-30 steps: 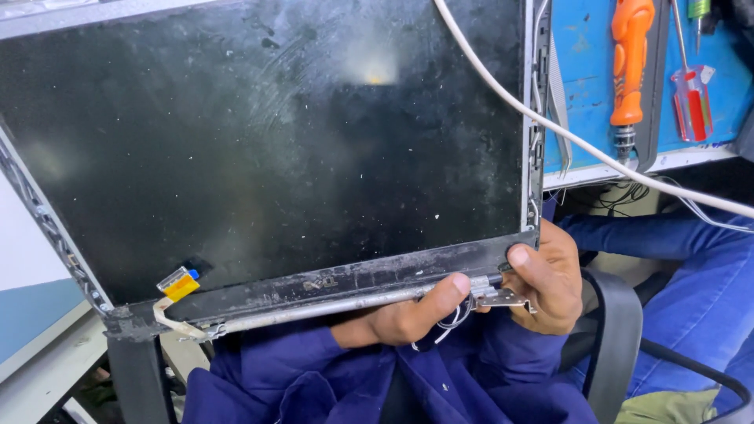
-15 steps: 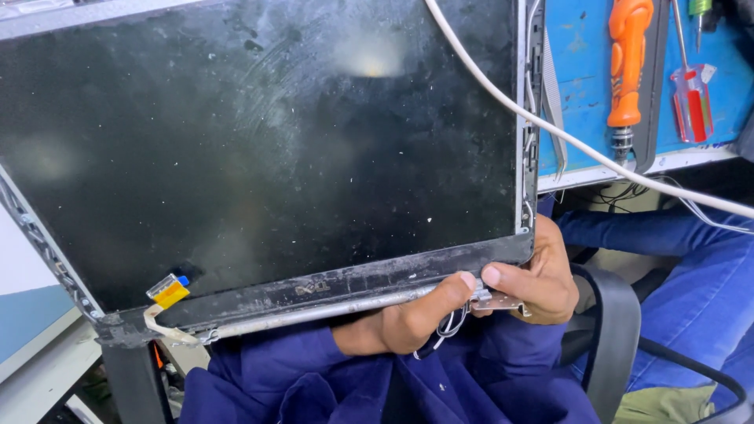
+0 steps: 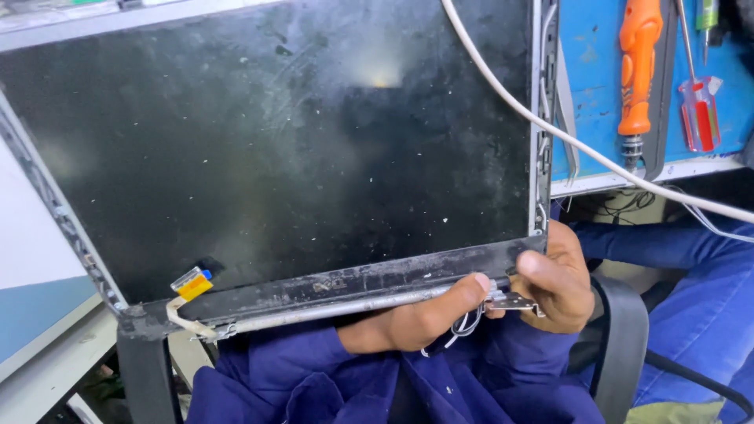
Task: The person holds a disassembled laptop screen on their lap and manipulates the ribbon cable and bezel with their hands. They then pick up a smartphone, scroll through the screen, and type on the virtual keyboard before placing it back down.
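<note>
Head view is showing us a dusty laptop screen panel propped on our lap, filling the frame from 9 to 1 o'clock. Our left hand is reaching under its bottom edge, fingers closing on the grey metal rod near 5 o'clock. Our right hand is pinching the small metal hinge bracket at the panel's lower right corner, the two hands nearly touching. Thin white wires are looping below them. We are judging that tugging the bracket could snag those wires, and the yellow-tabbed ribbon at 7 o'clock could tear if the panel is slipping.
</note>
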